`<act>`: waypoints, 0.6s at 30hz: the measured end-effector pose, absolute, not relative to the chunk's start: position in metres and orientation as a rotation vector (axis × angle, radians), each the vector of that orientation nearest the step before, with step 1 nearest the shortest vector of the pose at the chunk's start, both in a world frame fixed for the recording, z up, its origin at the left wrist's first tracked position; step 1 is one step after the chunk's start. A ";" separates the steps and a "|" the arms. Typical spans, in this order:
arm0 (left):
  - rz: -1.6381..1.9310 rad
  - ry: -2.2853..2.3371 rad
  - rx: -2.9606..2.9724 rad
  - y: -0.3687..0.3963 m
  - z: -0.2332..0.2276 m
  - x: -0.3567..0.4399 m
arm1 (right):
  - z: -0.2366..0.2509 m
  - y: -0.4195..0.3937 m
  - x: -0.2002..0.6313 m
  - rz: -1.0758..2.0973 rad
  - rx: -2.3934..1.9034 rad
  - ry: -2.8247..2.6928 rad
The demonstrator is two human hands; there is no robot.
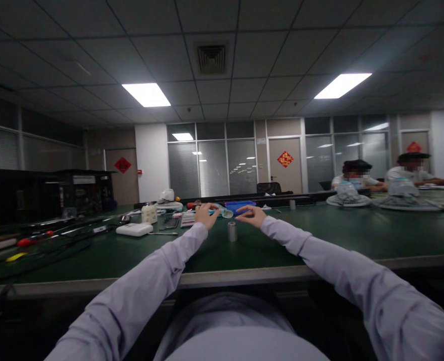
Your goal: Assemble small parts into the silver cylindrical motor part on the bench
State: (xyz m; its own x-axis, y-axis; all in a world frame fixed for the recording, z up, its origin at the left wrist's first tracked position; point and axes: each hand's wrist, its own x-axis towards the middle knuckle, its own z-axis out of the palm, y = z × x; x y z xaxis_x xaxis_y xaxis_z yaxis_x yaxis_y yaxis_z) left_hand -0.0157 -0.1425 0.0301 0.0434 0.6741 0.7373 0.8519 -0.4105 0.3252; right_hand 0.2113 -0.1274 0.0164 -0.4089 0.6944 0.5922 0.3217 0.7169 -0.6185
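Note:
Both my arms, in pale lilac sleeves, stretch far out over the green table [319,235]. My left hand [205,214] reaches a clear plastic bag [225,212] lying by a blue tray [240,206]; whether its fingers hold the bag is too small to tell. My right hand [252,216] hovers palm down with fingers spread, just right of the bag and in front of the tray. A small metal cylinder [232,231] stands upright on the table between my hands, slightly nearer to me.
A white flat device [134,229], a cream jar [149,213] and tools with cables [37,240] lie at the left. Dark equipment racks [37,193] stand behind them. Two people [380,175] sit at the far right of the table, behind small fans.

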 end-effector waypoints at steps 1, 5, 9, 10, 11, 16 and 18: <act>-1.288 -1.556 -2.162 -0.142 0.029 -0.015 | 0.014 -0.126 0.216 0.545 -0.795 -2.037; -1.222 -1.462 -2.395 -0.143 0.024 -0.010 | 0.006 -0.122 0.229 0.636 -0.873 -2.133; -1.104 -1.333 -2.682 -0.146 0.016 -0.005 | 0.001 -0.118 0.230 0.697 -0.920 -2.213; -1.071 -1.308 -2.747 -0.147 0.014 -0.005 | 0.000 -0.118 0.230 0.707 -0.926 -2.230; -1.041 -1.289 -2.802 -0.147 0.013 -0.005 | -0.001 -0.117 0.230 0.715 -0.931 -2.244; -0.988 -1.281 -2.936 -0.145 0.005 -0.009 | -0.006 -0.116 0.229 0.743 -0.936 -2.290; -0.985 -1.304 -2.952 -0.144 0.003 -0.010 | -0.008 -0.116 0.229 0.749 -0.929 -2.298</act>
State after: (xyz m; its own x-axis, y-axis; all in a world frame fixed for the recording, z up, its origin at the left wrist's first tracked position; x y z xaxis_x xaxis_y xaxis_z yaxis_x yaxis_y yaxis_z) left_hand -0.0104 -0.1439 0.0033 0.5372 0.7345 0.4148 0.5999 -0.6783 0.4242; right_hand 0.2286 -0.1160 -0.0079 -0.6129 0.7414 0.2731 0.4380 0.6065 -0.6635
